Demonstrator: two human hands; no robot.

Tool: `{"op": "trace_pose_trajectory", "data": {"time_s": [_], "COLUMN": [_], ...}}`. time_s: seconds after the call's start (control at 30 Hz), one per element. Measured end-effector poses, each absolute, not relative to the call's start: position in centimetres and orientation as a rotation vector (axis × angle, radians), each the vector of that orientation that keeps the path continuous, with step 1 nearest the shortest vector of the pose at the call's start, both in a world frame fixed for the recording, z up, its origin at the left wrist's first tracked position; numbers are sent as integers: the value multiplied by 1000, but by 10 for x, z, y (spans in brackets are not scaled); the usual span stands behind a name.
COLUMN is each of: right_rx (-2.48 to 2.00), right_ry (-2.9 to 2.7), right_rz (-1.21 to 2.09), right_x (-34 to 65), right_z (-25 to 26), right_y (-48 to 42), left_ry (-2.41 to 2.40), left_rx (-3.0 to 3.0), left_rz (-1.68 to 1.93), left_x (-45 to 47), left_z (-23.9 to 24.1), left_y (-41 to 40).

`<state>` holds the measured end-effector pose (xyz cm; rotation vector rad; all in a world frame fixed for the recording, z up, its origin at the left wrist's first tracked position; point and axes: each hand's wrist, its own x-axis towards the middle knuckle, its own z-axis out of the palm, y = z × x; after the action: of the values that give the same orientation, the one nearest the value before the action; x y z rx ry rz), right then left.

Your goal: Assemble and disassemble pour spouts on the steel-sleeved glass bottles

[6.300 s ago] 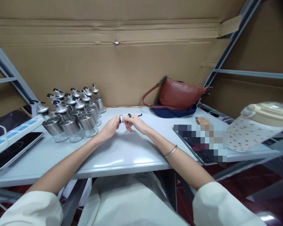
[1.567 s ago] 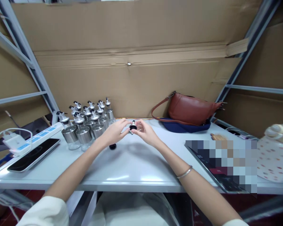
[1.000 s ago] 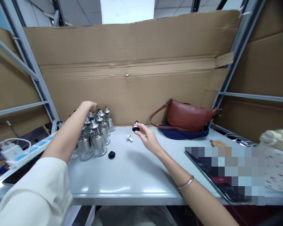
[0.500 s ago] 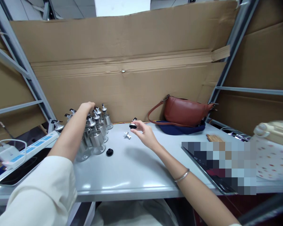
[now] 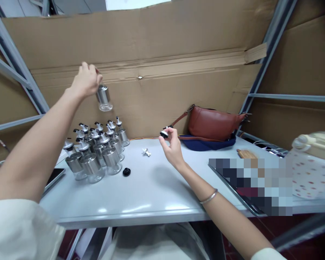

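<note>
My left hand (image 5: 85, 81) is raised high in front of the cardboard wall, its fingers closed on the top of a steel-and-glass dispenser bottle (image 5: 104, 98) that hangs below it. My right hand (image 5: 173, 147) hovers above the middle of the grey table (image 5: 151, 187), pinching a small black-and-silver spout cap (image 5: 164, 133) between fingertips. Beneath the raised bottle stands a cluster of several like bottles (image 5: 97, 151). A small white plastic part (image 5: 145, 152) and a black round stopper (image 5: 126, 172) lie loose on the table between the cluster and my right hand.
A brown leather bag (image 5: 213, 122) rests on a dark blue cloth (image 5: 206, 142) at the back right. A floral-patterned container with a cream lid (image 5: 311, 162) sits at far right. A dark phone (image 5: 52, 177) lies at the left edge. Metal shelf frames flank both sides.
My left hand has lifted one bottle up out of the cluster. My right hand has risen slightly, still holding the spout cap.
</note>
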<state>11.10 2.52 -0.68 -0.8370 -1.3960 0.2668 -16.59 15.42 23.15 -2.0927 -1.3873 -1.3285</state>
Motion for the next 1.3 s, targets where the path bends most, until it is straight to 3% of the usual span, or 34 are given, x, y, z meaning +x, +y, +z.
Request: {"op": "trace_pose_trajectory", "data": {"time_s": [0.17, 0.33, 0.5, 0.7, 0.93, 1.3], "right_rx": [-837, -831, -802, -730, -581, -640], "right_ry": [-1430, -1462, -1379, -1443, -1594, -1652], "right_rz": [127, 0, -41, -50, 140, 235], "right_x": [112, 112, 112, 113, 113, 110], "right_z": [-5, -5, -5, -3, -11, -9], "right_y": [22, 20, 18, 10, 11, 6], "left_ry": [-955, -810, -842, -897, -741, -665], "left_rx": [-1957, -2430, -2798, -2991, -3052, -3277], "left_rz": [-1950, -2335, -2287, -2287, -2366, -2127], "left_x": [-123, -72, -38, -20, -17, -25], "left_z": [226, 144, 57, 6, -9, -11], "left_y": [109, 62, 15, 6, 13, 18]}}
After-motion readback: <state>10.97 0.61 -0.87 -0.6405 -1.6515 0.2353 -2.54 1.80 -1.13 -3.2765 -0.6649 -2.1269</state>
